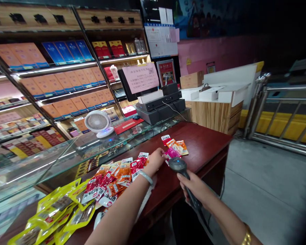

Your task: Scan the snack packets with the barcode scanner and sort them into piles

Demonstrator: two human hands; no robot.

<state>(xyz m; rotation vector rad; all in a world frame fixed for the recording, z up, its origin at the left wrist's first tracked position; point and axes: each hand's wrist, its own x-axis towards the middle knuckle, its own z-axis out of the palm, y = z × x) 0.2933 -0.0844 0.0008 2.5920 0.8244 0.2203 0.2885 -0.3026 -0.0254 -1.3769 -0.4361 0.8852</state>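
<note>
My right hand [193,187] is wrapped round the handle of a black barcode scanner [177,165], its head pointing toward a pink snack packet [173,152]. At that packet's near left edge, the fingers of my left hand [156,159] are pinched together and seem to grip it. Just beyond lie a few orange packets [182,146] and a red and white packet [165,139]. Left of my left forearm spreads a pile of red and orange snack packets [117,178]. Closer to me are several yellow-edged clear packets [56,207].
Everything lies on a dark red wooden desk [206,136]. Behind it runs a glass display counter [73,160] with a white fan [98,122] and a cash register [160,105]. Shelves of boxes [58,81] rise at the left. A metal railing [285,115] stands at the right.
</note>
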